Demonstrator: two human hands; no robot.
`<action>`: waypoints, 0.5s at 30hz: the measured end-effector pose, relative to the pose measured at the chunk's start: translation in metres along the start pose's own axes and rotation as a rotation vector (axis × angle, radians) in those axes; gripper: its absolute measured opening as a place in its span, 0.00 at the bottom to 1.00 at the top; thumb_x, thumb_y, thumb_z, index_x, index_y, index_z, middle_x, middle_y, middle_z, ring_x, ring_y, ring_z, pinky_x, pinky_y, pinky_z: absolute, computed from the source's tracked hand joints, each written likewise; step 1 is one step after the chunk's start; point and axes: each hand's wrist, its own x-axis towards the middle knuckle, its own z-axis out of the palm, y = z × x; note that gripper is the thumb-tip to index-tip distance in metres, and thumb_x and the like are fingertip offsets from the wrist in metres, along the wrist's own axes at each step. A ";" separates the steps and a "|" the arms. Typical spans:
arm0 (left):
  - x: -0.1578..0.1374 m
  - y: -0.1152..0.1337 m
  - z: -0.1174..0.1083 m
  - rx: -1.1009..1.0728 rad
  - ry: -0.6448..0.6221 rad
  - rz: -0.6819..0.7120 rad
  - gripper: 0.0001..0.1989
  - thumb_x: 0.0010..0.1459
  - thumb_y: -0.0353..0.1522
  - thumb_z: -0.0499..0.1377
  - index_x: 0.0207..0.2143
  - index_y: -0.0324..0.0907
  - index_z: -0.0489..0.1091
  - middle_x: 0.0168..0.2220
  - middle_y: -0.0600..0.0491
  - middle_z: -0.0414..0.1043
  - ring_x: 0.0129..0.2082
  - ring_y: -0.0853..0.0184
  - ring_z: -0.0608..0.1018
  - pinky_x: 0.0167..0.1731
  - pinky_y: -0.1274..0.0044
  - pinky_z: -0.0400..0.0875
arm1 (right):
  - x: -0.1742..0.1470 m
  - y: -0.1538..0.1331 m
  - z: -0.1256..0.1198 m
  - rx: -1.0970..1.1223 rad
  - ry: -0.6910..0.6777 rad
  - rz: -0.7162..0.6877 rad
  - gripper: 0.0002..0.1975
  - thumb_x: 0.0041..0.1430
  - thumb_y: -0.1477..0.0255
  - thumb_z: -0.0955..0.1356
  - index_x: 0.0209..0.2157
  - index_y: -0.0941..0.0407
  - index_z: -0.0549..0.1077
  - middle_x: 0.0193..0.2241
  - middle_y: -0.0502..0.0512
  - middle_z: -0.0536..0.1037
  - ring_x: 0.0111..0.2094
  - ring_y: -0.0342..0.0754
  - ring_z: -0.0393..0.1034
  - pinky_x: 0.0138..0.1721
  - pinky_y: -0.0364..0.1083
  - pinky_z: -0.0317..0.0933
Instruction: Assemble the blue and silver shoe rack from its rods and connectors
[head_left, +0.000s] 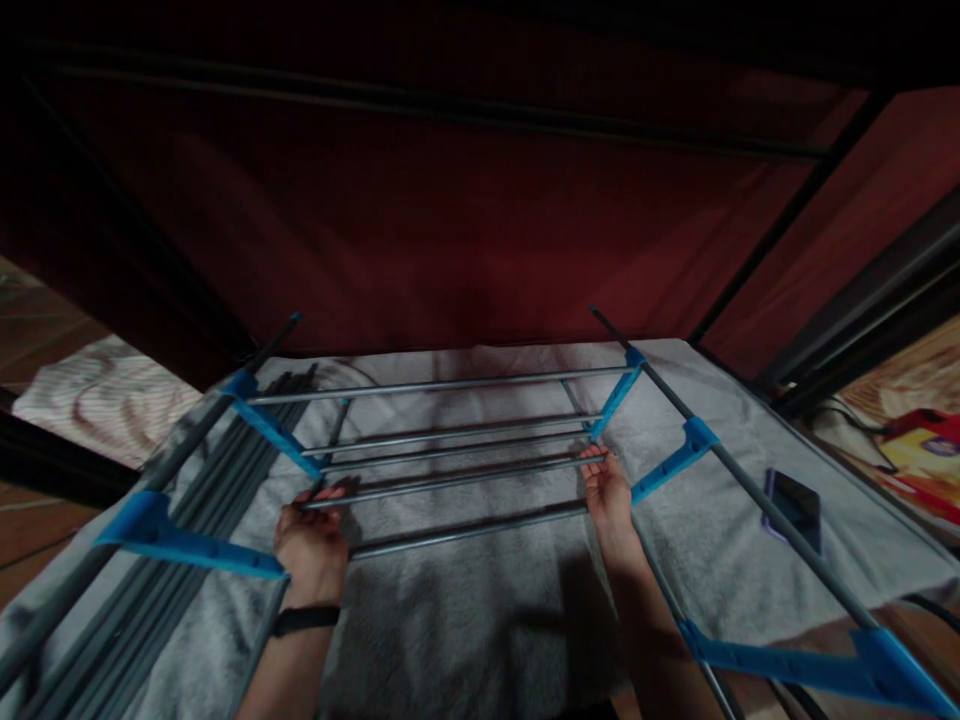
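Nearest the camera, the person's left forearm [289,670] and right forearm [660,640] reach in over a grey blanket [450,630]. The left hand [311,540], a black wristband [306,620] below it, has its fingers curled around one end of a grey metal rod [450,483]; the right hand [606,490] holds the other end in its fingertips. That rod lies between a nearer crossbar [469,530] and three farther ones, inside a drying-rack-like frame; whether its ends are seated anywhere is hidden. The fingertip hold on the right looks the weaker, so that end could slip and knock the nearer crossbar. If the left side pole [191,447] and right side pole [787,533] spread, crossbars might pull out of the blue plastic brackets, such as the right one [675,470]. The soft, creased blanket could let the frame rock, and a sideways tilt might press the right pole onto the smartphone [799,500] lying close under it.
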 end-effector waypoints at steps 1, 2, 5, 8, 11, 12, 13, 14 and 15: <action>-0.003 0.002 0.002 -0.006 0.019 -0.015 0.06 0.61 0.32 0.49 0.32 0.42 0.61 0.27 0.53 0.72 0.27 0.68 0.77 0.23 0.80 0.65 | 0.001 0.000 -0.001 -0.003 0.007 0.003 0.08 0.54 0.68 0.75 0.34 0.55 0.74 0.31 0.47 0.78 0.33 0.40 0.74 0.36 0.41 0.72; -0.007 0.003 0.004 -0.003 0.029 -0.017 0.07 0.62 0.32 0.48 0.31 0.42 0.61 0.26 0.54 0.71 0.26 0.69 0.77 0.23 0.81 0.64 | 0.001 0.000 -0.003 -0.004 0.016 0.006 0.09 0.54 0.68 0.75 0.33 0.55 0.74 0.31 0.47 0.78 0.32 0.40 0.74 0.35 0.41 0.72; -0.015 0.005 0.008 0.016 0.023 0.026 0.10 0.65 0.35 0.48 0.30 0.42 0.59 0.25 0.55 0.70 0.25 0.70 0.76 0.21 0.81 0.62 | 0.004 0.000 -0.008 -0.020 0.033 0.019 0.10 0.54 0.66 0.76 0.32 0.55 0.73 0.30 0.46 0.78 0.32 0.41 0.74 0.34 0.41 0.71; -0.021 0.004 0.009 0.021 0.023 0.062 0.11 0.65 0.38 0.51 0.30 0.43 0.58 0.24 0.57 0.69 0.24 0.70 0.76 0.20 0.81 0.61 | 0.008 0.000 -0.012 -0.039 0.042 0.032 0.09 0.55 0.66 0.75 0.31 0.55 0.73 0.28 0.46 0.77 0.30 0.40 0.73 0.32 0.40 0.70; -0.022 0.002 0.009 0.014 0.035 0.090 0.10 0.65 0.39 0.53 0.33 0.44 0.58 0.23 0.58 0.68 0.23 0.70 0.75 0.20 0.81 0.62 | 0.011 -0.001 -0.014 -0.037 0.052 0.047 0.07 0.56 0.68 0.73 0.30 0.55 0.73 0.28 0.46 0.77 0.29 0.40 0.73 0.32 0.40 0.71; -0.023 0.002 0.009 0.011 0.041 0.097 0.10 0.65 0.39 0.53 0.33 0.45 0.58 0.23 0.58 0.68 0.23 0.70 0.75 0.20 0.81 0.62 | 0.012 -0.002 -0.015 -0.034 0.042 0.053 0.06 0.56 0.69 0.73 0.31 0.56 0.74 0.28 0.47 0.77 0.30 0.40 0.74 0.33 0.41 0.71; -0.023 0.002 0.010 0.008 0.043 0.101 0.10 0.64 0.38 0.54 0.33 0.45 0.58 0.23 0.57 0.68 0.23 0.70 0.75 0.21 0.81 0.62 | 0.012 -0.002 -0.015 -0.031 0.028 0.057 0.05 0.56 0.70 0.73 0.31 0.56 0.74 0.29 0.48 0.78 0.32 0.41 0.74 0.35 0.41 0.72; -0.022 0.001 0.010 0.006 0.044 0.105 0.10 0.64 0.38 0.54 0.33 0.45 0.58 0.24 0.57 0.68 0.23 0.70 0.75 0.21 0.81 0.62 | 0.012 -0.003 -0.016 -0.030 0.016 0.060 0.04 0.56 0.71 0.72 0.32 0.56 0.75 0.30 0.48 0.78 0.33 0.41 0.75 0.36 0.42 0.72; -0.022 0.001 0.010 0.003 0.044 0.108 0.10 0.64 0.38 0.55 0.33 0.45 0.57 0.24 0.57 0.68 0.23 0.71 0.74 0.21 0.81 0.63 | 0.013 -0.004 -0.016 -0.032 0.010 0.065 0.03 0.56 0.72 0.71 0.33 0.56 0.75 0.31 0.49 0.79 0.34 0.42 0.75 0.36 0.43 0.73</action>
